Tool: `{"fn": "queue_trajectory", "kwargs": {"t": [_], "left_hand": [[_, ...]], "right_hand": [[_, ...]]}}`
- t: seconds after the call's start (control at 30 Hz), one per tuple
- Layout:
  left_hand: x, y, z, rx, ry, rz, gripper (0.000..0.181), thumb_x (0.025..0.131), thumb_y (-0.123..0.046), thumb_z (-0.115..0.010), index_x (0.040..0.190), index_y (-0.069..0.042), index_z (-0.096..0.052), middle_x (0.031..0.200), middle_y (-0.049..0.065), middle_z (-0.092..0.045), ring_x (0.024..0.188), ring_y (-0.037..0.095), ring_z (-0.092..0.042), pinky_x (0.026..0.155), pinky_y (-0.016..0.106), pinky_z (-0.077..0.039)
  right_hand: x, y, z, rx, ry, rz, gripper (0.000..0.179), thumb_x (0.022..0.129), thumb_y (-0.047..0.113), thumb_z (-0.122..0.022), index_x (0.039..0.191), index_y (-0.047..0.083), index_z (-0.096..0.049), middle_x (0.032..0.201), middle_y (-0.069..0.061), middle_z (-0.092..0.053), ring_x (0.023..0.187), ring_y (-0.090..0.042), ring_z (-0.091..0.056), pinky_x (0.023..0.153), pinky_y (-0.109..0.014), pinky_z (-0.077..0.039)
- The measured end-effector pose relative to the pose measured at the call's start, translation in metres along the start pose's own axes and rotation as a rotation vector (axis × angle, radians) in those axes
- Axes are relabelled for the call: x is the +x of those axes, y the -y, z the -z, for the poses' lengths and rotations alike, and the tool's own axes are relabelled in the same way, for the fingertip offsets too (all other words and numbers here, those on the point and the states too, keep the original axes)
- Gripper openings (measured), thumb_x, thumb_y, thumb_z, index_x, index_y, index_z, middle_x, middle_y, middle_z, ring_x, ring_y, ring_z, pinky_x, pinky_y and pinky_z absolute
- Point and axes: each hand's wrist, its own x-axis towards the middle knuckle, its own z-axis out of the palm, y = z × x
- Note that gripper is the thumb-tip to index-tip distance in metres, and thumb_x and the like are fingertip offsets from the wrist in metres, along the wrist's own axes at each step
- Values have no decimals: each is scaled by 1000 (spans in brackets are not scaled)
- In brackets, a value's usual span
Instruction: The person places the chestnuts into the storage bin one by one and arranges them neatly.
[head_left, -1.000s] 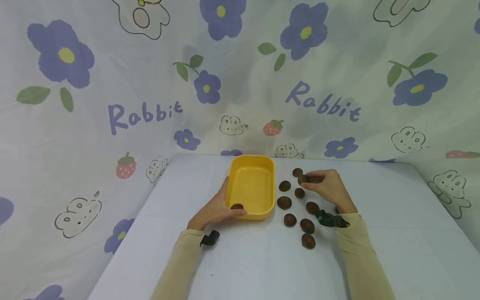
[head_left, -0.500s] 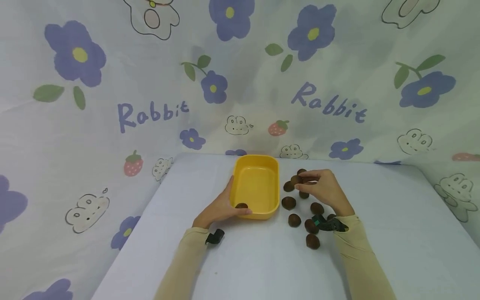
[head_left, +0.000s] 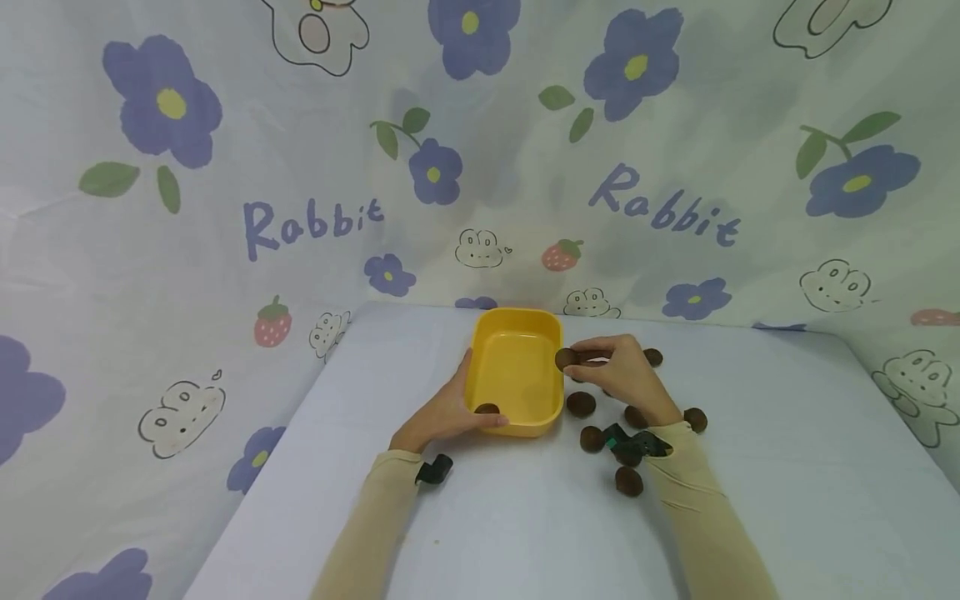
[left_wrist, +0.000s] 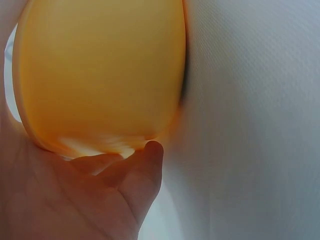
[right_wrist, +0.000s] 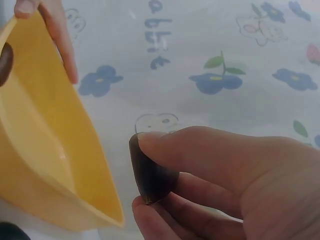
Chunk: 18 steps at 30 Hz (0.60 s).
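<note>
A yellow plastic box (head_left: 513, 367) stands open-topped near the back of the table. My left hand (head_left: 441, 417) grips its near left corner, thumb over the near end and fingers along the left side. Inside, by that thumb, lies one brown chestnut (head_left: 487, 409). In the left wrist view, the fingers (left_wrist: 142, 182) press against the box's outer wall. My right hand (head_left: 628, 371) pinches another chestnut (right_wrist: 150, 172) between thumb and fingertips, right beside the box's right rim in the head view.
Several loose chestnuts lie to the right of the box, among them a near one (head_left: 628, 481) and a far right one (head_left: 653, 357). Some are partly hidden under my right hand and wrist. A patterned curtain (head_left: 420, 75) hangs behind the white table (head_left: 525, 517).
My right hand has carried its chestnut leftward from the loose ones to the box's right rim. The left hand keeps its hold on the box. The head view has shifted slightly.
</note>
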Motion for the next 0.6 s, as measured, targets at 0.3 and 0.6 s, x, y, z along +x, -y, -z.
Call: {"fn": "queue_trajectory", "kwargs": {"t": [0.3, 0.6], "left_hand": [[1, 1, 1, 14, 9, -1, 136, 72, -46, -93, 167, -35, 4, 167, -10, -29, 139, 18, -46, 126, 56, -33], [2, 3, 1, 11, 10, -28, 135, 72, -47, -93, 167, -33, 2, 163, -9, -35, 131, 17, -51, 123, 54, -37]], "right_hand": [[12, 7, -22, 46, 21, 38, 45, 86, 18, -85, 125, 2, -72, 123, -18, -75, 114, -33, -72, 95, -43, -62], [19, 14, -43, 19, 58, 113, 40, 86, 21, -85, 122, 4, -76, 115, -13, -78, 110, -30, -73, 94, -43, -63]]}}
